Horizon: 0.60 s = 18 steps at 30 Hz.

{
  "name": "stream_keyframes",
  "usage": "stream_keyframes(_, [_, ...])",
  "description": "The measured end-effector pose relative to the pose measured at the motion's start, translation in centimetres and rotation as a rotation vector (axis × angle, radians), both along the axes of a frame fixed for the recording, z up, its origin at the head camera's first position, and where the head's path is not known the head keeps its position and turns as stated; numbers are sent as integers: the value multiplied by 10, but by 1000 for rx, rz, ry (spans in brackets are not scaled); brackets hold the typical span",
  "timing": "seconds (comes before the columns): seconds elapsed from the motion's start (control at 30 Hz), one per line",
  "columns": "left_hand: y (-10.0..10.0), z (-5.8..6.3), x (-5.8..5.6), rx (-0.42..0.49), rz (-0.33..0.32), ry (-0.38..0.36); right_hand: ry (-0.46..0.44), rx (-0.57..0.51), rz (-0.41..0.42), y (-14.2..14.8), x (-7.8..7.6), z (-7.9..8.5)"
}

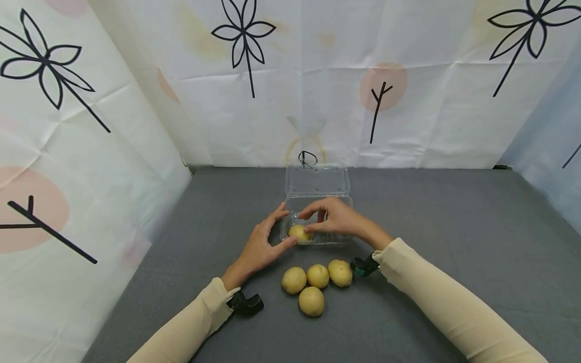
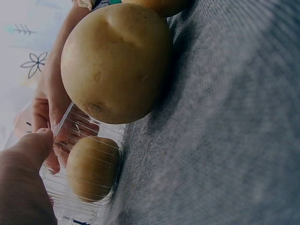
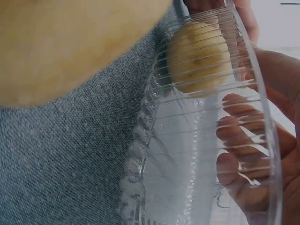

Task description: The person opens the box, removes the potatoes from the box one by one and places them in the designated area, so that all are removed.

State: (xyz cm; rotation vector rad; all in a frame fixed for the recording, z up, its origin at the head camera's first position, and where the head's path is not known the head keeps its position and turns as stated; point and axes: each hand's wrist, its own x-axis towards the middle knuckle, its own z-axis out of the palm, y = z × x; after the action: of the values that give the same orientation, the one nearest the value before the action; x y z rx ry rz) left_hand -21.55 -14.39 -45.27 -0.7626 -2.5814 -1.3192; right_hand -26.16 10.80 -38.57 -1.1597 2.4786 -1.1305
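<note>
A clear plastic clamshell container stands on the grey cloth, its lid raised at the back. One potato lies in its front left corner. My left hand rests against that corner with fingers extended along the left side; in the left wrist view its thumb lies at the rim. Over the container, my right hand has its fingers spread and loosely bent, with the thumb close to the potato. Contact there is hard to tell. Seen through the ribbed wall, the right fingers hold nothing.
Several loose potatoes sit in a cluster on the grey table, just in front of the container and between my forearms. A white patterned curtain hangs behind the table, and another along the left.
</note>
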Motion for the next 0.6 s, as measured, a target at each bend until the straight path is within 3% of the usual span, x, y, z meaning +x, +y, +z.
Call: stream_keyframes(0.6, [0, 0, -1, 11, -1, 17, -77, 51, 66, -3, 0, -4])
